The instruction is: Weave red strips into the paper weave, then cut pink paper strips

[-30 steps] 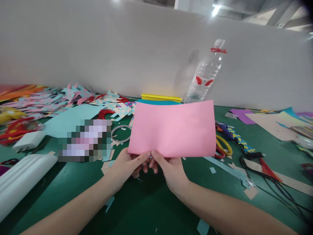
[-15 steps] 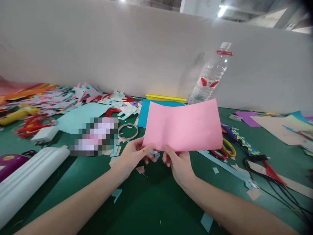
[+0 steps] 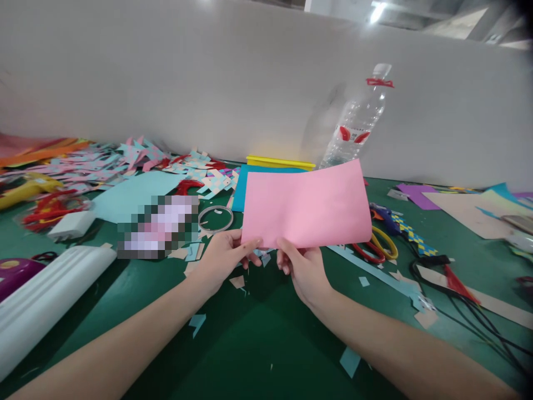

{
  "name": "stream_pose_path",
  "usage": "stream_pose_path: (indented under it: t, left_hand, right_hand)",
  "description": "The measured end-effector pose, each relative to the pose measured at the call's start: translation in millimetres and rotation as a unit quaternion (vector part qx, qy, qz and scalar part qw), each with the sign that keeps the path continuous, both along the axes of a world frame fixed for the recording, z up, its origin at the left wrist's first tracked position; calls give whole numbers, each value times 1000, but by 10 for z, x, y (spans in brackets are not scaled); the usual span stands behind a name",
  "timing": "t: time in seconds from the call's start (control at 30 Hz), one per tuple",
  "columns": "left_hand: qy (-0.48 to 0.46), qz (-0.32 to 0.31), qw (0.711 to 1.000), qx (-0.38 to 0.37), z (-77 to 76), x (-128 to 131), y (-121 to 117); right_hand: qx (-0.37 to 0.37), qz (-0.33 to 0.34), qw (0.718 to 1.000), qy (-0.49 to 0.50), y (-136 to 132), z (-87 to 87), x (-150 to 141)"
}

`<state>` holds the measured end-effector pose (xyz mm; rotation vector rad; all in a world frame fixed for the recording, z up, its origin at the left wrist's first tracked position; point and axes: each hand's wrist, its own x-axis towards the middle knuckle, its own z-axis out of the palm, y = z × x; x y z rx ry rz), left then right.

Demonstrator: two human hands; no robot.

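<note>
A green table (image 3: pixel 258 344) is seen, with a plain gray wall (image 3: pixel 187 72) set behind it. A bright light (image 3: pixel 378 12) is seen over the wall, up at the top right. At the back left, thin strips of pink and blue paper (image 3: pixel 144 154) are heaped in a messy pile. A pale blue sheet (image 3: pixel 133 191) is laid flat in front of them, near a lump of tangled red string (image 3: pixel 54 212) and a hard white plug (image 3: pixel 71 225). A thin round ring (image 3: pixel 215 229) is laid on the table, and small paper scraps are scattered around it. By the wall, a see-through bottle (image 3: pixel 353 130) is seen tilted, with a red band (image 3: pixel 380 83) tied around its neck. On the right, black cords (image 3: pixel 460 304) are spread out in loose curves.

A smooth pink sheet (image 3: pixel 306 205) is held up in the middle, in front of a darker blue sheet (image 3: pixel 239 194) and the foot of the bottle. It is softly curved, and its lower right corner is rounded back. Its lower left part is pinched by the left hand (image 3: pixel 222 256), with the thumb put on the front. Its bottom edge is pinched by the right hand (image 3: pixel 306 269) too, with the fingers curled under it. The two thumbs are kept just apart.
</note>
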<state>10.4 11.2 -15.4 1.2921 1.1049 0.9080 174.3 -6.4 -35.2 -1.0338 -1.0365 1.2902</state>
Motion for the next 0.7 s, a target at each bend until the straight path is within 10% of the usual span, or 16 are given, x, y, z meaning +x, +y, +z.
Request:
stream_pose_path:
  t: [0.43, 0.7]
  left_hand:
    - [36, 35, 998, 31, 1, -58, 16]
    - [-122, 32, 992, -8, 25, -30, -15]
  right_hand:
    - [7, 15, 1000, -1, 40, 17, -5]
    - [17, 7, 1000, 11, 62, -7, -16]
